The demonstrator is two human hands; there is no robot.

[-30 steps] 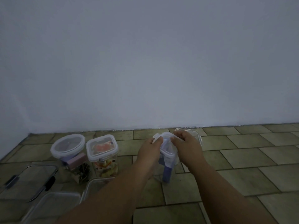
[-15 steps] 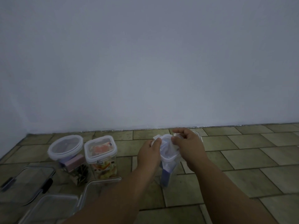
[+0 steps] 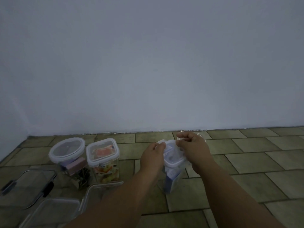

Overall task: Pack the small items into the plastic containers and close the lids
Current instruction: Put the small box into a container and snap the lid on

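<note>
A tall clear container (image 3: 172,176) with blue items inside stands on the tiled floor at centre. Its white-rimmed lid (image 3: 172,155) sits tilted on top. My left hand (image 3: 152,159) pinches the lid's left flap, and my right hand (image 3: 194,148) grips its right side. To the left stand two closed containers: a round-lidded one (image 3: 68,151) holding a pink block and dark clips, and a square-lidded one (image 3: 102,153) with orange and yellow items.
Behind my right hand a clear lid or container rim (image 3: 201,134) shows partly. At the lower left lie a flat container with black clips (image 3: 27,186) and two shallow clear trays (image 3: 54,209). A plain wall rises close behind.
Both hands have shifted on the lid: the right hand rose toward the lid's back right corner, and the left keeps pinching the left flap. The view drifted slightly.
</note>
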